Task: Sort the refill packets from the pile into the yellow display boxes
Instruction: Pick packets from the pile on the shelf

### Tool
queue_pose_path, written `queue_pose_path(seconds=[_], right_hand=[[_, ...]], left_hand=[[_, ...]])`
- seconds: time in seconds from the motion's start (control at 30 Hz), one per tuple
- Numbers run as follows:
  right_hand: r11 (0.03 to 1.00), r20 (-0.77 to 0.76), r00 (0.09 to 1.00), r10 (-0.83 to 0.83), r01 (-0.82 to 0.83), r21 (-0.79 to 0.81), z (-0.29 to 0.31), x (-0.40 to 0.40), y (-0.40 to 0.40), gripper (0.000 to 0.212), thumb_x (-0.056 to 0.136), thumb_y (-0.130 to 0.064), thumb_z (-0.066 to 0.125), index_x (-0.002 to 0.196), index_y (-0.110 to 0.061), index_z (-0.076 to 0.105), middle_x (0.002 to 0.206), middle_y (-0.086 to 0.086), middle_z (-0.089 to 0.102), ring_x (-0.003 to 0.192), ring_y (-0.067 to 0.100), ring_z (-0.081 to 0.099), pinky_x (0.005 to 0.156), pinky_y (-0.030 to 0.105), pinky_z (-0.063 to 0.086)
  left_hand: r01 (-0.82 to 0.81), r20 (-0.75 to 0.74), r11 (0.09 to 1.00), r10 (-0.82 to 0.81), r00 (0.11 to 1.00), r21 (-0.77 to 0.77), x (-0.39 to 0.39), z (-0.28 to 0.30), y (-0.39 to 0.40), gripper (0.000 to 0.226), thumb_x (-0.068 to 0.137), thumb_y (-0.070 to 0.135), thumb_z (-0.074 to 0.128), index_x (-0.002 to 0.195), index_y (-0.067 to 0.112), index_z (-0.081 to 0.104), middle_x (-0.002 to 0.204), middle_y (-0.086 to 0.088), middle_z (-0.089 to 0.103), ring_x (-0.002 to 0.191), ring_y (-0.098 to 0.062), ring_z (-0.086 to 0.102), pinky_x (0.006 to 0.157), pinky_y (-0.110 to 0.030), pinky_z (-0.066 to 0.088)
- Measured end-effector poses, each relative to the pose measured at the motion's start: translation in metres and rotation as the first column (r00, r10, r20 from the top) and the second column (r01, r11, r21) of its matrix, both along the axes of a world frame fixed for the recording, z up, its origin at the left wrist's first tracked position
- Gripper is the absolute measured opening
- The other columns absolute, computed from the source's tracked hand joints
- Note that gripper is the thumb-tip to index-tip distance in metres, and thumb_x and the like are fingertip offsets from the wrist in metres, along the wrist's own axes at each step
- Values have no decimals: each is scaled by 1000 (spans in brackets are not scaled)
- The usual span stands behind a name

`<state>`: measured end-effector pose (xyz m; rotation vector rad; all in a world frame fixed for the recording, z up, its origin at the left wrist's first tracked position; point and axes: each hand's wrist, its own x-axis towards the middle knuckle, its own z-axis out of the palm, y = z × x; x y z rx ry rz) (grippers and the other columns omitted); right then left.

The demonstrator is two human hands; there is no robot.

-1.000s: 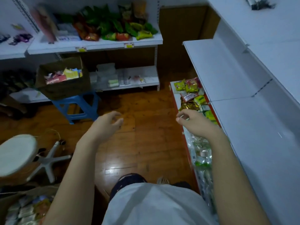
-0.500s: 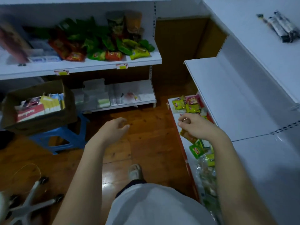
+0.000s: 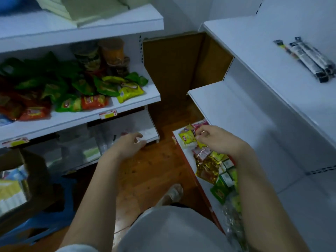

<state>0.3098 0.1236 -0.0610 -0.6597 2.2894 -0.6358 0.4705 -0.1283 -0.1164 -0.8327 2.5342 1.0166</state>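
Right hand over the far end of the bottom shelf, fingers curled, something small and shiny between the fingertips; too blurred to tell what. Just beside that hand on the shelf, a yellow packet and a red one behind it. Nearer along the same shelf, a crumpled gold packet, then green packets, all in a loose pile under the right forearm. Left hand out over the wooden floor, left of the bottom shelf, fingers loosely curled, holding nothing. Further left of the bottom shelf, a white rack with green, red and yellow snack bags. Above the bottom shelf, on a higher white shelf, three long wrapped sticks. Far left and low, a cardboard box on a blue stool.
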Motion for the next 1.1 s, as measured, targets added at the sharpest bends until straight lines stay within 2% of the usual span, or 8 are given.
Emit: queue_pose_path(seconds=[0.13, 0.23, 0.37, 0.53, 0.73, 0.87, 1.03, 1.1], right_hand=[[1000, 35, 999, -2, 2, -5, 6, -63, -26, 18, 100, -36, 55, 116, -27, 57, 106, -6, 58, 103, 19, 63, 90, 35, 53], [990, -43, 997, -65, 59, -128, 34, -108, -41, 24, 102, -35, 53, 123, -24, 58, 107, -7, 56, 97, 13, 61, 82, 29, 47], [933, -131, 970, -204, 152, -326, 78, -153, -36, 20, 102, -31, 53, 118, -24, 63, 104, -11, 58, 102, 15, 61, 84, 29, 48], [828, -278, 856, -436, 261, -496, 117, -205, -7, 12, 100, -23, 56, 103, -28, 67, 94, -13, 68, 85, 10, 67, 81, 29, 55], [631, -447, 445, -776, 548, -549, 106, -261, 50, 12, 99, -16, 57, 104, -19, 67, 99, -9, 66, 87, 16, 59, 78, 25, 47], [612, -646, 221, -731, 632, -476, 94, -287, 83, 13, 96, -11, 59, 105, -14, 67, 99, -4, 59, 95, 23, 56, 84, 35, 46], [608, -758, 182, -627, 722, -330, 81, -300, 104, 25, 96, -16, 57, 120, -15, 64, 118, 5, 61, 106, 27, 53, 88, 48, 46], [654, -784, 238, -573, 709, -263, 80, -302, 107, 30, 96, -19, 57, 126, -17, 62, 125, 2, 60, 108, 26, 53, 89, 45, 46]], left_hand=[[129, 21, 988, -131, 991, 80, -80, 22, -26, 45, 101, 46, 49, 140, 26, 49, 133, 0, 56, 116, -22, 57, 96, -37, 50], [115, -279, 993, -101, 955, 34, -155, 54, -41, 34, 102, 36, 52, 132, 23, 56, 117, 5, 60, 108, -17, 61, 73, -17, 47], [243, -562, 970, -193, 804, 14, -249, 113, -31, 23, 102, 35, 50, 120, 30, 64, 108, 13, 67, 97, -3, 62, 74, -19, 47], [474, -744, 880, -330, 582, -20, -366, 163, 5, 17, 101, 23, 54, 106, 28, 70, 97, 16, 70, 94, 3, 62, 74, -9, 43], [787, -715, 592, -625, 313, -172, -493, 168, 70, 18, 100, 19, 54, 104, 29, 68, 101, 14, 70, 95, -1, 61, 80, -17, 46], [829, -661, 422, -745, 87, -367, -550, 149, 109, 18, 97, 13, 58, 109, 20, 70, 107, 7, 67, 99, -11, 58, 90, -31, 47], [825, -602, 251, -787, -131, -507, -586, 134, 148, 19, 92, 10, 63, 109, 14, 71, 110, -4, 66, 104, -22, 55, 81, -20, 36], [797, -586, 213, -783, -207, -566, -591, 127, 156, 18, 91, 17, 59, 104, 13, 72, 105, -5, 68, 98, -26, 58, 83, -32, 46]])
